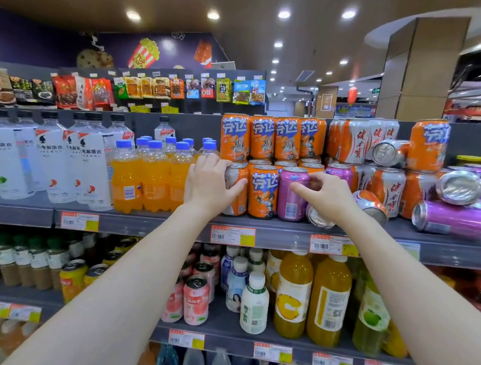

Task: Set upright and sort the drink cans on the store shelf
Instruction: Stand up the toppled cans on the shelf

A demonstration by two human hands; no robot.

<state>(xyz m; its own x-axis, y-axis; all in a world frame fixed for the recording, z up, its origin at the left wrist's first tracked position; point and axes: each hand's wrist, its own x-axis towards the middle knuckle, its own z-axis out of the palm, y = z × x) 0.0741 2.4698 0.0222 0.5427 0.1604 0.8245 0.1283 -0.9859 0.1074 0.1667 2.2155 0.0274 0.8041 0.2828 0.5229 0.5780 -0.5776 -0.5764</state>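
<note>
On the upper shelf (287,225) my left hand (209,184) grips an upright orange and white can (237,193) at the front row's left end. Beside it stands an orange Fanta can (263,191), then a purple Fanta can (291,196), which my right hand (323,193) holds with thumb in front and fingers behind. A silver-ended can (320,216) lies on its side under my right wrist. More tipped cans lie to the right: an orange and white one (371,202), a long purple one (456,219), and others stacked above (460,186).
Orange Fanta cans (271,137) stand in a second tier behind. Orange soda bottles (153,175) and white-labelled water bottles (48,161) fill the shelf's left. Price tags (232,235) line the shelf edge. Juice bottles (293,296) and cans (195,299) sit on the shelf below.
</note>
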